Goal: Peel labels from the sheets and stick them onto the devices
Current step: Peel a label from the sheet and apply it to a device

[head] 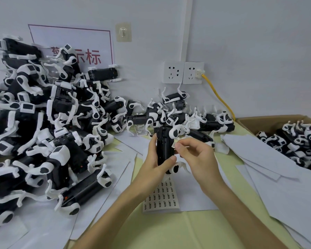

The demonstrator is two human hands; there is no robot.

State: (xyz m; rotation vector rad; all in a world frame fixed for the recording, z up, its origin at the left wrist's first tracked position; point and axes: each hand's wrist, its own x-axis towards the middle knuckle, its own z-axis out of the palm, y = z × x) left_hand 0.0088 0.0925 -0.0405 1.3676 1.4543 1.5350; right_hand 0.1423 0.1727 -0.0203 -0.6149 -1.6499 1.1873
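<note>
Now gripping the device (164, 148) with the left hand (155, 159), pinching a tiny label (174, 145) in the right hand (196, 153); might land crooked or fold if rushed.

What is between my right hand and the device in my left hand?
In the head view, a small label, pinched by the right hand, sits at the edge of the black device the left hand grips; contact is unclear.
</note>
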